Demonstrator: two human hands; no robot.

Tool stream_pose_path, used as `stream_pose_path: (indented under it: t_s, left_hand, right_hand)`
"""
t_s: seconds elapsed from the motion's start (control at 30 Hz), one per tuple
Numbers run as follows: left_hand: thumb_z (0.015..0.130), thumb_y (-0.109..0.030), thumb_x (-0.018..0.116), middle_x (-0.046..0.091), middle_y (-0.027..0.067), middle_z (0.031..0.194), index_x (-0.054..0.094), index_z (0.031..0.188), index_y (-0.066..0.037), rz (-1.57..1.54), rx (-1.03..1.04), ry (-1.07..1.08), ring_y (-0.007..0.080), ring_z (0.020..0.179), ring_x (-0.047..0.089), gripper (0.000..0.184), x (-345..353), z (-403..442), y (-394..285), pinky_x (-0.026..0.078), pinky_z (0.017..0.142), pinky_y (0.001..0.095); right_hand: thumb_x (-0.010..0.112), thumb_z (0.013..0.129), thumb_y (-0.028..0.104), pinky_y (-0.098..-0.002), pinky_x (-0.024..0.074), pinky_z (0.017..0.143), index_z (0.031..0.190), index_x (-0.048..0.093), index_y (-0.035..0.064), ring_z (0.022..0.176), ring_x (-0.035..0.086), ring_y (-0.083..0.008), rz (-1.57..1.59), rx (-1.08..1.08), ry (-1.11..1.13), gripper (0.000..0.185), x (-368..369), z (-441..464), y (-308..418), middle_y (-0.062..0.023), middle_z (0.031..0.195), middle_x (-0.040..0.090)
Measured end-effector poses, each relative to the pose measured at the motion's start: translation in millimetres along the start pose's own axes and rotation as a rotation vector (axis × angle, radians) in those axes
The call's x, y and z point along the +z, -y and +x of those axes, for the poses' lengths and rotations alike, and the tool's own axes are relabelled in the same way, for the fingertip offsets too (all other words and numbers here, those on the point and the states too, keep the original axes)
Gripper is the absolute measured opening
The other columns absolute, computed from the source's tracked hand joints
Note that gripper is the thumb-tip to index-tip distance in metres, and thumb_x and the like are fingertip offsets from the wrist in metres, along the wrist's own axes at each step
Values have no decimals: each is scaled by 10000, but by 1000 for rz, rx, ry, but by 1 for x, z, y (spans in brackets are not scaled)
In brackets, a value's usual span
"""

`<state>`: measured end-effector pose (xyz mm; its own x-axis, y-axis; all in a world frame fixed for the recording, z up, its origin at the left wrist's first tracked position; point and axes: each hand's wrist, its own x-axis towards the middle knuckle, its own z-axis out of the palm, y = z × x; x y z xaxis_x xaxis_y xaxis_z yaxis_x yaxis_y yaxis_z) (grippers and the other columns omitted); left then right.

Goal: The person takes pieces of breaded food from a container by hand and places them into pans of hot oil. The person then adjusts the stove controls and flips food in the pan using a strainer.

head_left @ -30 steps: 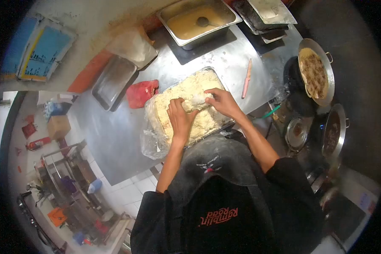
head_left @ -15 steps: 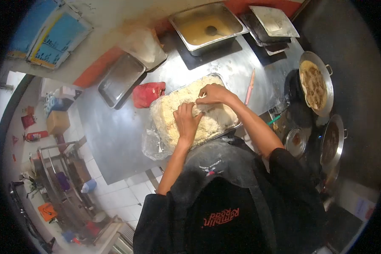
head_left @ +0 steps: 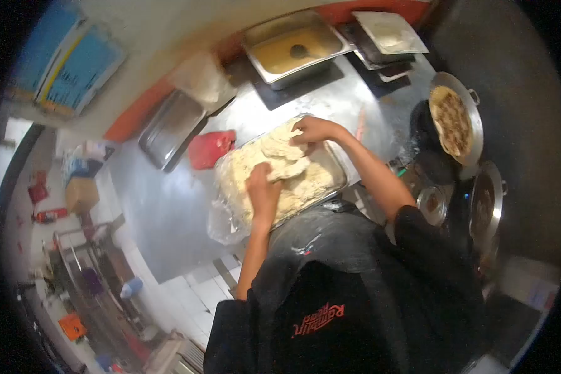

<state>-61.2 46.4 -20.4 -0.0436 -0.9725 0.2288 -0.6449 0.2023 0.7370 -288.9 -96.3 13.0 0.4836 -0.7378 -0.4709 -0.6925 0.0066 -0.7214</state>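
A metal tray in front of me is full of pale yellowish flour coating. Above its middle, a large, flat floured piece of food is raised; its kind is hidden by the coating. My right hand pinches the upper right end of this piece. Lower left, my left hand has its fingers curled on the piece's lower edge. Clear plastic hangs over the tray's left side.
A red bundle lies left of the tray, near an upright-leaning metal pan. Behind stands a deep pan of yellowish liquid with a ladle. On the right, food fries in a wok; a knife lies nearer.
The floured piece has come up out of the coating between my hands. My left hand has shifted down and left, and bare tray now shows at the right. The view has tilted slightly.
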Motion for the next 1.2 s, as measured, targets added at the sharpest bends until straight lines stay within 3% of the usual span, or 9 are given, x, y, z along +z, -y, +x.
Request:
stream_pose_path:
  t_s: [0.1, 0.23, 0.37, 0.5, 0.67, 0.8, 0.9, 1.0, 1.2]
  left_hand:
    - [660, -89, 784, 602, 136, 936, 597, 1010, 9, -137, -91, 73, 284, 865, 578, 409, -15, -5, -3, 453, 777, 405]
    - [702, -129, 759, 633, 195, 1009, 609, 1018, 43, 51, -192, 71, 335, 984, 590, 390, -6, -11, 17, 456, 910, 403]
    - [715, -167, 789, 632, 221, 1149, 607, 1133, 57, 173, -285, 93, 359, 1103, 575, 508, -10, 3, 20, 431, 971, 431]
    - [710, -188, 811, 617, 213, 1182, 602, 1165, 44, 253, -280, 164, 358, 1120, 558, 553, -18, 15, 13, 432, 965, 441]
    - [681, -109, 810, 614, 191, 1169, 591, 1169, 61, 353, -402, 247, 315, 1077, 557, 561, -19, 17, 6, 434, 936, 400]
    - [694, -38, 768, 640, 170, 1111, 584, 1190, 57, 352, -429, 343, 283, 992, 585, 537, -31, 22, 3, 453, 901, 381]
    - [708, -39, 766, 650, 169, 1093, 586, 1209, 60, 99, -453, 237, 282, 1015, 593, 542, -37, 15, 19, 462, 903, 377]
    - [743, -32, 741, 638, 184, 1189, 575, 1243, 55, -30, -653, 284, 270, 1090, 602, 535, -33, 28, 1, 468, 954, 377]
    - [743, -94, 754, 656, 120, 1094, 609, 1209, 31, -63, -542, 197, 204, 997, 606, 503, -53, 17, -16, 479, 869, 336]
  right_hand:
    - [747, 847, 366, -321, 565, 661, 1157, 622, -54, 750, 650, -158, 369, 46, -208, 536, -13, -41, -39, -126, 967, 682]
    - [744, 856, 378, -301, 547, 661, 1163, 624, -22, 788, 639, -145, 727, 101, -464, 519, -80, -184, -85, -88, 948, 674]
    - [748, 840, 382, -309, 537, 693, 1168, 651, 8, 774, 637, -138, 459, 442, -879, 506, -161, -320, -223, -90, 970, 685]
    - [730, 824, 373, -403, 548, 781, 1151, 661, -8, 927, 687, -289, -39, 727, -1163, 507, -226, -432, -365, -185, 1036, 703]
    - [685, 848, 254, -442, 550, 816, 1077, 675, -15, 946, 679, -361, -27, 1260, -986, 353, -275, -460, -513, -204, 1042, 696]
    - [647, 879, 254, -484, 530, 844, 1136, 652, 32, 992, 657, -366, -66, 1277, -1122, 340, -285, -443, -613, -203, 1105, 673]
    - [588, 905, 186, -487, 508, 861, 1250, 608, 116, 1053, 630, -361, -133, 1152, -1453, 353, -301, -421, -540, -172, 1150, 652]
    - [616, 929, 194, -339, 506, 792, 1202, 631, 85, 929, 651, -202, -143, 473, -1641, 294, -297, -381, -480, -114, 1041, 686]
    - [683, 885, 240, -337, 503, 851, 1168, 621, 39, 970, 640, -206, 423, -44, -855, 352, -123, -206, -174, -118, 1086, 655]
